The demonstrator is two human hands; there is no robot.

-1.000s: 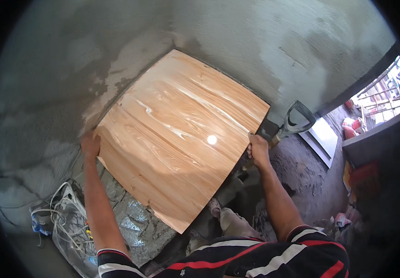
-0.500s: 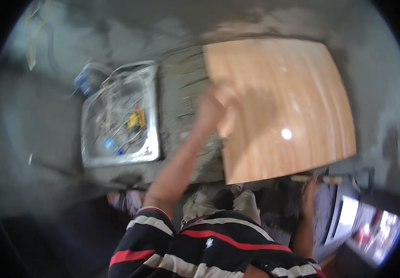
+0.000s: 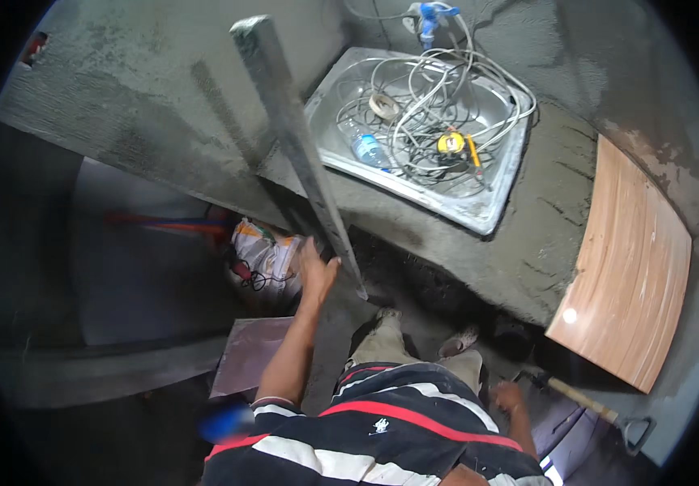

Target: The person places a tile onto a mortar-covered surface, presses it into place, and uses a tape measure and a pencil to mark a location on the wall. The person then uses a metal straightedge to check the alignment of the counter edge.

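Observation:
My left hand (image 3: 317, 274) is open, thumb and fingers apart, right beside a long grey metal straightedge bar (image 3: 297, 146). The bar stands tilted, its lower end by my feet and its upper part in front of the counter edge. Whether the thumb touches it is hard to tell. Low at the right, my right hand (image 3: 508, 396) has curled fingers; anything inside them is hidden. Close to it lies a wooden-handled tool (image 3: 580, 397) with a metal D-shaped grip. A wood-patterned tile (image 3: 629, 267) rests on the wet mortar (image 3: 556, 202) of the counter.
A metal sink (image 3: 487, 215) holds coiled cable, a tape roll (image 3: 382, 106), a plastic bottle (image 3: 371, 151) and a yellow tape measure (image 3: 451, 143). Above it is a blue tap (image 3: 430, 20). A white sack (image 3: 264, 251) and a pinkish board (image 3: 252, 354) are at the left.
The view has swung left, bringing the bar into sight. My left hand has left the tile and moved to the bar. My right hand stays low near the wooden-handled tool.

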